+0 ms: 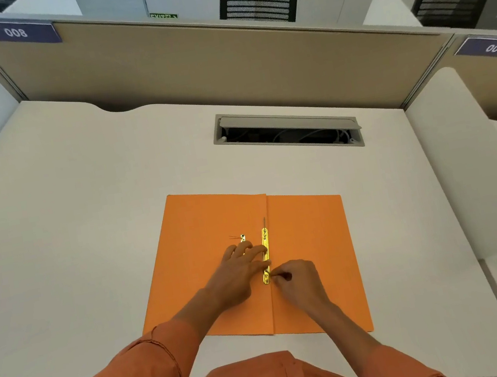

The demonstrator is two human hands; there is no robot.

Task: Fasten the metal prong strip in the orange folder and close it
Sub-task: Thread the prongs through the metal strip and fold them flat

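Observation:
The orange folder (308, 237) lies open and flat on the desk in front of me. A gold metal prong strip (265, 244) runs along its centre fold. My left hand (241, 271) rests flat on the left flap, its fingertips pressing on the middle of the strip. My right hand (295, 282) pinches at the strip's near end with thumb and forefinger. A second small gold metal piece (242, 238) lies on the left flap just beyond my left fingers, partly hidden by them.
The white desk (83, 232) has an open cable tray slot (287, 131) behind the folder. Beige partition walls (153, 59) enclose the back and sides. The desk's front edge runs just below the folder.

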